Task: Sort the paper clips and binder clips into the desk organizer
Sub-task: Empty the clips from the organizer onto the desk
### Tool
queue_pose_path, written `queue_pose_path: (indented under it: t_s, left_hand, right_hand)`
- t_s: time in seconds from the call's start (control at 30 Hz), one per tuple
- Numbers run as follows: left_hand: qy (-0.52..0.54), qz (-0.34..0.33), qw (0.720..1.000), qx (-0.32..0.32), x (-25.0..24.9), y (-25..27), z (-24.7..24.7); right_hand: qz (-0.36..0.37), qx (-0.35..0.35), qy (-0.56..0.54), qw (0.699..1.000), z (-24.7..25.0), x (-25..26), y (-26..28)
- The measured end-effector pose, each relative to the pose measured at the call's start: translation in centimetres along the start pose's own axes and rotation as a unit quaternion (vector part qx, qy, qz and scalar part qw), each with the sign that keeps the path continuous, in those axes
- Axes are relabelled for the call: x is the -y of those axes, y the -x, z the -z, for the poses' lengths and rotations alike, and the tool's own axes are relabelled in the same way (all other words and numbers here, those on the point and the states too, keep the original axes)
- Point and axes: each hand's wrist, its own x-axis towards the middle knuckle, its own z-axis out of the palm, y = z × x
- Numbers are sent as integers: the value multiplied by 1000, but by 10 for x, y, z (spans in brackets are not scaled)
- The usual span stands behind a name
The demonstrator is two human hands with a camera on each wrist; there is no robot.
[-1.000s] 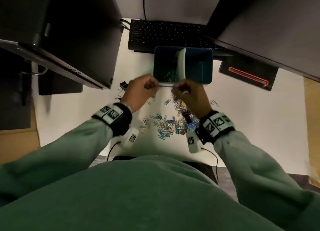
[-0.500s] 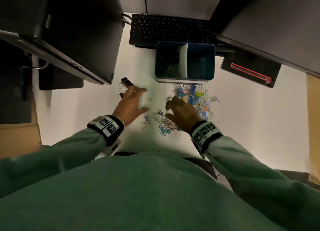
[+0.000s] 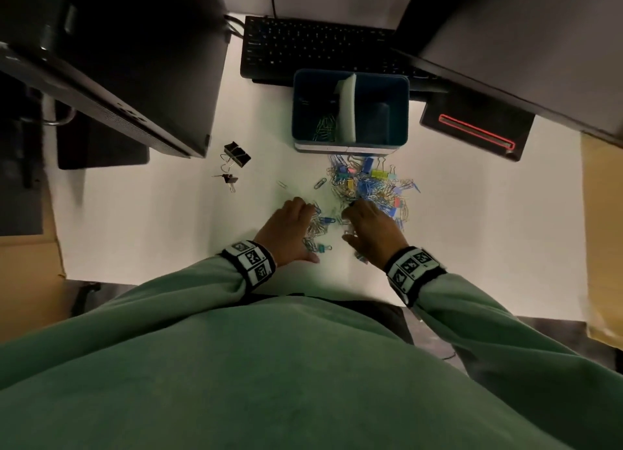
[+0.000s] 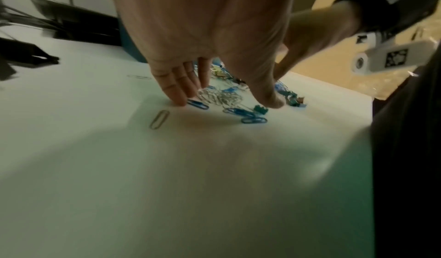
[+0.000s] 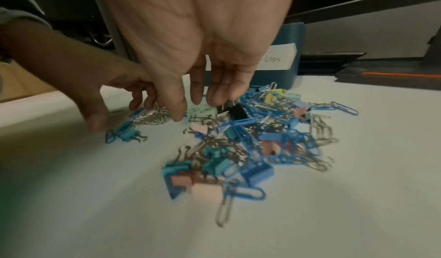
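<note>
A teal desk organizer (image 3: 298,112) stands before the keyboard, with paper clips (image 3: 324,129) in its left compartment. On the white desk in front of it lies a mixed pile of coloured binder clips and paper clips (image 3: 367,186). My left hand (image 3: 290,227) reaches down with straight fingers (image 4: 181,97) touching a small heap of silver and blue paper clips (image 4: 219,97). My right hand (image 3: 371,227) hangs over the pile's near edge, fingers (image 5: 214,96) loose beside a black binder clip (image 5: 236,113), gripping nothing.
Two black binder clips (image 3: 237,154) lie apart at the left, near a dark monitor base (image 3: 151,78). A keyboard (image 3: 317,48) sits behind the organizer. A black device with a red line (image 3: 475,129) is at the right. One lone paper clip (image 4: 159,119) lies near my left fingers.
Both hands came down from the organizer's front edge toward me and now rest over the clips on the desk. The left hand shifted right, closer to the pile.
</note>
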Motion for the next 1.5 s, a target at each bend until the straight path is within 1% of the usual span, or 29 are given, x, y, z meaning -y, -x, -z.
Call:
queue_pose_path:
  t_s: [0.07, 0.17, 0.27, 0.37, 0.43, 0.53, 0.57, 0.63, 0.7, 0.77, 0.83, 0.9, 0.93, 0.97, 1.0, 1.03, 1.07, 1.1, 1.13, 1.17, 1.2, 1.23, 1.27, 1.3, 1.33, 1.37, 1.43, 1.47, 1.5]
  left_hand:
    - [-15, 0, 1000, -8, -2, -1, -1]
    - [33, 20, 999, -32, -2, -8, 5]
    - [52, 18, 997, -47, 5, -12, 12]
    - [59, 14, 997, -46, 9, -14, 17]
    - [88, 26, 995, -39, 14, -14, 21]
    - [159, 29, 987, -26, 28, -11, 32]
    - [184, 33, 982, -18, 33, -10, 36]
    - [248, 59, 967, -13, 37, -7, 50]
    - [316, 78, 945, -27, 36, -7, 67]
    - [350, 73, 932, -51, 28, -11, 90]
    - [373, 60, 921, -91, 16, -23, 115]
    - [379, 53, 911, -156, 7, -42, 137]
    - [365, 54, 912, -182, 3, -53, 145]
    - [335, 55, 919, -199, 0, -63, 150]
    - [295, 54, 931, -207, -2, -73, 153]
    - [253, 53, 944, -206, -4, -80, 154]
    - [217, 52, 955, -198, -5, -84, 153]
    - [188, 50, 962, -192, -5, -85, 150]
    - [167, 47, 965, -198, -5, -81, 148]
    - [157, 40, 963, -216, -3, -75, 144]
    - [157, 33, 957, -243, -1, -65, 140]
    - [164, 30, 950, -265, 5, -54, 133]
    - [171, 27, 947, -270, 12, -41, 124]
    - [169, 25, 952, -255, 20, -28, 113]
    - [157, 25, 962, -222, 29, -16, 100]
    - [135, 32, 976, -171, 39, -7, 85]
    - [56, 48, 996, -57, 57, 5, 55]
    - [11, 48, 999, -19, 62, 8, 43]
    - [-24, 42, 999, -1, 63, 10, 33]
  right_hand:
    - [5, 14, 4, 1000, -1, 15, -9]
    - [0, 21, -8, 1000, -10, 30, -28]
    - [14, 5, -23, 1000, -17, 37, -46]
    - [30, 8, -28, 999, -17, 40, -60]
    - [22, 8, -63, 998, -14, 36, -65]
    - [-38, 13, -175, 984, -7, 23, -62]
    - [-64, 19, -226, 972, -5, 17, -59]
    - [-111, 34, -347, 931, 0, 6, -52]
    - [-140, 22, -461, 876, 9, 2, -46]
    - [-160, -12, -561, 812, 26, 3, -43]
    - [-161, -49, -637, 752, 50, 6, -46]
    - [-132, -87, -675, 720, 78, 9, -58]
    - [-115, -103, -682, 715, 92, 11, -66]
    - [-105, -119, -676, 719, 103, 13, -77]
    - [-101, -130, -657, 736, 112, 14, -90]
    - [-102, -139, -620, 765, 119, 14, -104]
    - [-106, -141, -559, 810, 123, 14, -117]
    - [-107, -137, -476, 862, 125, 15, -127]
    - [-104, -127, -388, 907, 125, 15, -134]
    - [-98, -120, -314, 937, 123, 17, -136]
    - [-85, -129, -262, 953, 120, 19, -133]
    - [-67, -157, -231, 958, 115, 22, -127]
    - [-45, -192, -216, 956, 109, 26, -117]
    - [-18, -212, -210, 954, 101, 29, -107]
    - [8, -199, -204, 958, 91, 32, -96]
    - [27, -160, -196, 967, 80, 35, -87]
    - [27, -46, -148, 988, 53, 39, -74]
    - [15, 2, -108, 994, 41, 39, -70]
    - [8, 40, -66, 997, 29, 39, -68]
